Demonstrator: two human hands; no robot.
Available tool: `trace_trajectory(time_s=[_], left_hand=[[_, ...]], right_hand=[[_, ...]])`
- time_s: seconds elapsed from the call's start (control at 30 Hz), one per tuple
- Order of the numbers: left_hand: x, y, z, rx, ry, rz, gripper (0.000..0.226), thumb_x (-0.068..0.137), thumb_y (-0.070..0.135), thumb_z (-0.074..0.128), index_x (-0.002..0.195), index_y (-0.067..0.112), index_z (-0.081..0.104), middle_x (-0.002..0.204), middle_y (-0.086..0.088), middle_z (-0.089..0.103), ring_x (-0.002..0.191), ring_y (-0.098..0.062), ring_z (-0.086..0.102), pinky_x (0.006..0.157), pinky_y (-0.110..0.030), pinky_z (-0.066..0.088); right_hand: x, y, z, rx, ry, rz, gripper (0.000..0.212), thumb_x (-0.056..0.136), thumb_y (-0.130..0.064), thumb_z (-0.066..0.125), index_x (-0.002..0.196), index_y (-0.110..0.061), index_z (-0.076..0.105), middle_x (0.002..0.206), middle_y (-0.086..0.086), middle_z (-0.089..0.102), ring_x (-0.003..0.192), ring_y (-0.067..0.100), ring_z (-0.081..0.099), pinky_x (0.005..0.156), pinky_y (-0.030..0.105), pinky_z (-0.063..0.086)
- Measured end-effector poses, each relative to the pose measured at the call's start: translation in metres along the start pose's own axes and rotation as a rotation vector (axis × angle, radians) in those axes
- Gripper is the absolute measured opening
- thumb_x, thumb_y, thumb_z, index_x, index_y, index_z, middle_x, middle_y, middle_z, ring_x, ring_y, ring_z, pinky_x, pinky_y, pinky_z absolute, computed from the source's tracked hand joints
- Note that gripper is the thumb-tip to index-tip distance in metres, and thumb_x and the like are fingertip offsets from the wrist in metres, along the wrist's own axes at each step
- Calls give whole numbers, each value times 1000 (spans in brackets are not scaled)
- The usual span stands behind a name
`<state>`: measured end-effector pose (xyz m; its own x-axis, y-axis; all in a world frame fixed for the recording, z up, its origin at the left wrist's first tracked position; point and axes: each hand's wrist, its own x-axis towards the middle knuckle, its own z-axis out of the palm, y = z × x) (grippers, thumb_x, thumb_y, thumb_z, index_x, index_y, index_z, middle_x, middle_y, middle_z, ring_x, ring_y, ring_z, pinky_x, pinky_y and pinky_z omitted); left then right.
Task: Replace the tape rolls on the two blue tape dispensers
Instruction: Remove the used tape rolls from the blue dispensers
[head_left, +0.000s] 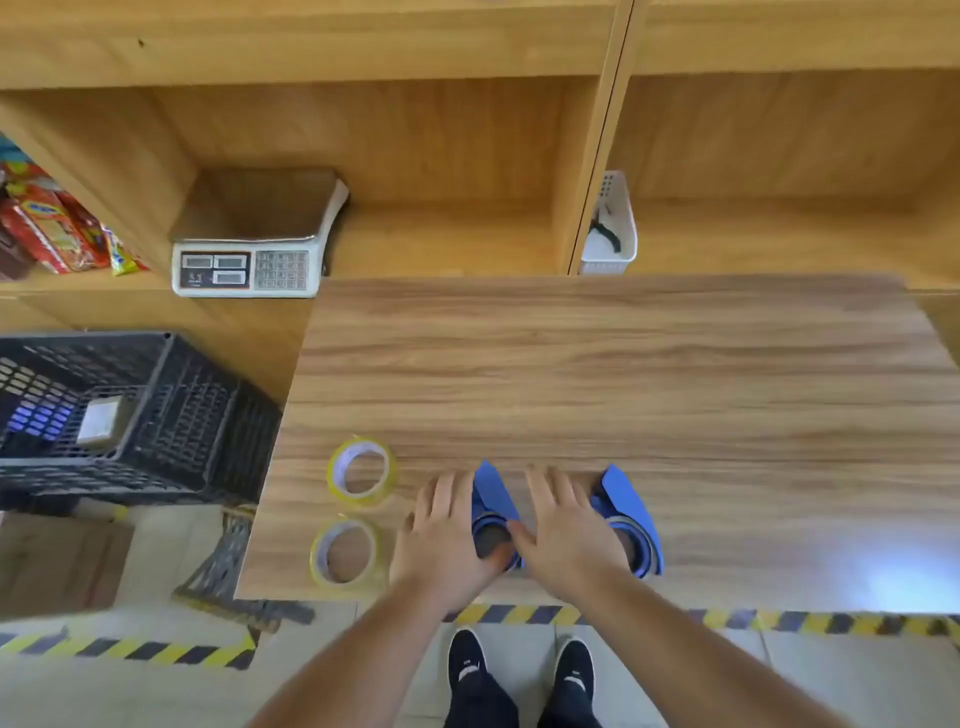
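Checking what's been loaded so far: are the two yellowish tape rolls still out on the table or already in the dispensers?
Out: both tape rolls lie flat on the table, left of the hands.

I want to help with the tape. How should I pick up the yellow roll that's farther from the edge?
Pinch the ring wall of the far yellow tape roll from above, one finger in its open hole, thumb outside. It lies flat on the table, nothing touching it.
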<state>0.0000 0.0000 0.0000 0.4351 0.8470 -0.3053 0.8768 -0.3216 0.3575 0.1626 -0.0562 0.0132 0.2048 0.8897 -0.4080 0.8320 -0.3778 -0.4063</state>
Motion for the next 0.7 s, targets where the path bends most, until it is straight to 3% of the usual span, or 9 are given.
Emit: trace_trajectory(time_s=[0.17, 0.3, 0.47, 0.7], left_hand=[[4, -13, 33, 29, -138, -43, 109, 71, 71, 59, 158, 24, 13, 158, 10, 23, 146, -17, 29, 109, -39, 41], [6, -18, 57, 51, -185, -63, 109, 72, 68, 66, 157, 20, 16, 154, 7, 29, 142, -19, 36, 106, -38, 44], [12, -16, 72, -30, -189, -107, 94, 77, 67, 61, 151, 23, 23, 135, 4, 48, 127, -21, 50, 95, -38, 51], [16, -19, 69, -100, -230, -107, 87, 79, 54, 71, 149, 25, 28, 135, 5, 49, 127, -21, 51, 91, -39, 53]], right_hand=[[6, 10, 32, 7, -108, 120, 67, 100, -48, 43, 156, -23, 17, 142, 5, 47, 131, 29, 44, 89, 45, 50], [11, 14, 52, -24, -189, 137, 47, 100, -47, 43, 138, -19, 38, 131, 7, 56, 121, 31, 51, 89, 45, 49], [14, 14, 62, -16, -193, 147, 40, 102, -39, 43, 137, -20, 40, 130, 6, 58, 122, 32, 51, 85, 43, 48], [18, 20, 63, 33, -186, 163, 29, 103, -27, 40, 131, -18, 41, 125, 7, 59, 113, 32, 56, 78, 42, 48]])
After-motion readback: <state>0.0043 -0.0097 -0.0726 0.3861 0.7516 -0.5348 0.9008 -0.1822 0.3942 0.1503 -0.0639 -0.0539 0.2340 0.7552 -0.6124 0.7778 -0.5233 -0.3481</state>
